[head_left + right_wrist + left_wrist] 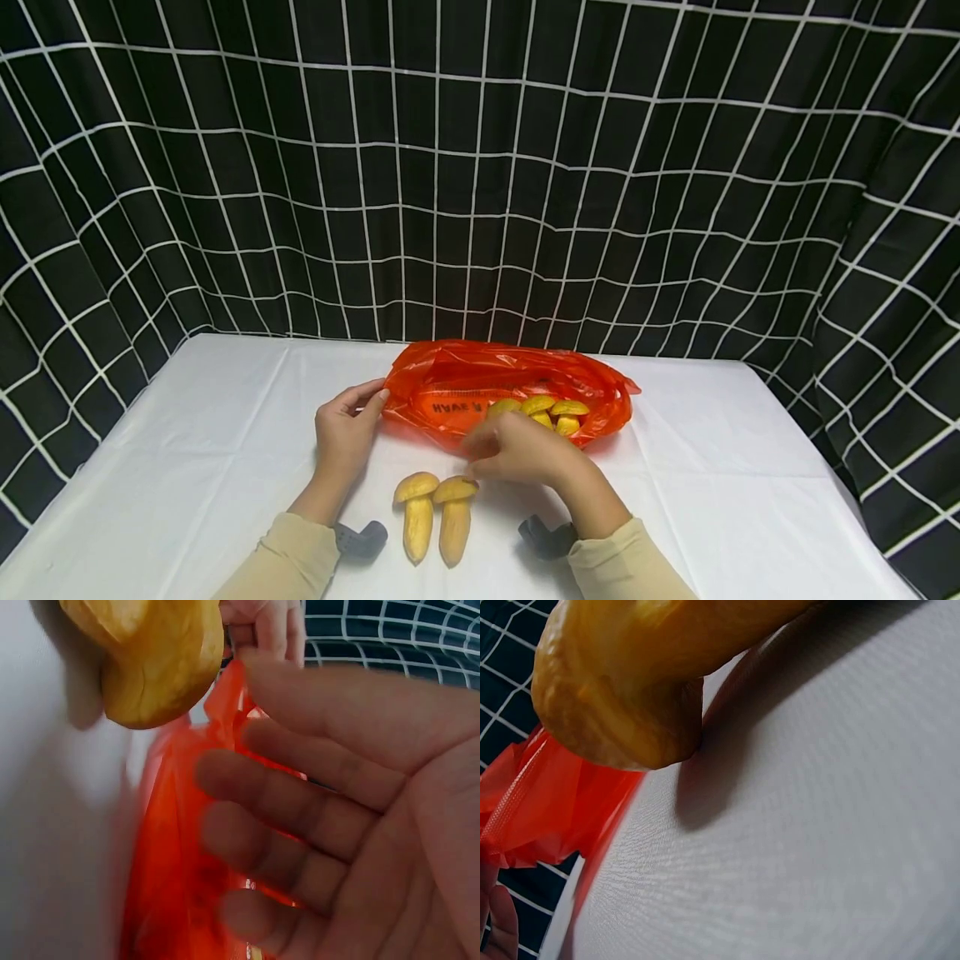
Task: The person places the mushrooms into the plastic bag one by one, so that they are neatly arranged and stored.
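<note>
Head view: two bare hands work at a red plastic bag [450,379], which lies with its mouth open on the far part of a white-covered desk [225,467]. The left hand [347,429] pinches the bag's left end between thumb and fingers. The right hand [525,450], at the near rim, has its fingers parted and slightly bent; the right wrist view shows nothing in its grasp. Three yellow mushrooms [537,406] show inside the bag, toward its right end; a left mushroom [417,517] and a right mushroom [453,525] lie side by side on the near part of the desk, caps toward the bag. The step appears to be passing mushrooms across the bag's mouth; its direction cannot be told. Good execution calls for a steady, outstretched rim, a stem grip, and caps lifted clear of the thin film.
</note>
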Motion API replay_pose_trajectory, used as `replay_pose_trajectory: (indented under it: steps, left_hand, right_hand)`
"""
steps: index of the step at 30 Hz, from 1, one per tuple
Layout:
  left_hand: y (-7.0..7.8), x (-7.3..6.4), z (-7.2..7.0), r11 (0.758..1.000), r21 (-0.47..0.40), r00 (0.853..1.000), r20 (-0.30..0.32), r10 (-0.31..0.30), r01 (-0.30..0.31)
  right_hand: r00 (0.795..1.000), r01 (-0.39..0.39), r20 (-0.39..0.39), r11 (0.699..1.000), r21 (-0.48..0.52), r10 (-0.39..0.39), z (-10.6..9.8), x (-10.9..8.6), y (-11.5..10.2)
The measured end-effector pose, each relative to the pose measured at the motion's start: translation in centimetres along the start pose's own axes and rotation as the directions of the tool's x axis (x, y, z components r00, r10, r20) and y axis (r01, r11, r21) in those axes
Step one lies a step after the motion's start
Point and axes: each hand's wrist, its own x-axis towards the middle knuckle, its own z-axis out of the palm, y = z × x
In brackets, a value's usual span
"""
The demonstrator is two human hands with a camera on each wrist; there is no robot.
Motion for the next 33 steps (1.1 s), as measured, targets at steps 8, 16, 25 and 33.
replay_pose_trajectory:
  steps: [8, 16, 25, 33]
  left_hand:
    - [0.3, 0.0, -0.1, 1.0, -0.017, 1.0, 0.009, -0.007, 0.007]
    - [0.1, 0.0, -0.1, 1.0, -0.026, 1.0, 0.005, -0.002, 0.002]
    - [0.0, 0.1, 0.1, 1.0, -0.012, 1.0, 0.0, 0.0, 0.0]
    - [0.0, 0.1, 0.0, 0.999, -0.036, 1.0, -0.006, -0.016, 0.016]
  right_hand:
    - [0.992, -0.023, 0.127, 1.0, 0.021, 0.02, 0.7, -0.1, -0.6]
    - [0.99, 0.003, 0.143, 0.999, -0.032, 0.002, 1.4, 0.0, -1.0]
    - [0.99, -0.009, 0.139, 0.999, -0.051, 0.016, 1.9, 0.2, -1.2]
    - [0.99, -0.03, 0.134, 0.998, -0.06, 0.038, 2.1, 0.2, -1.5]
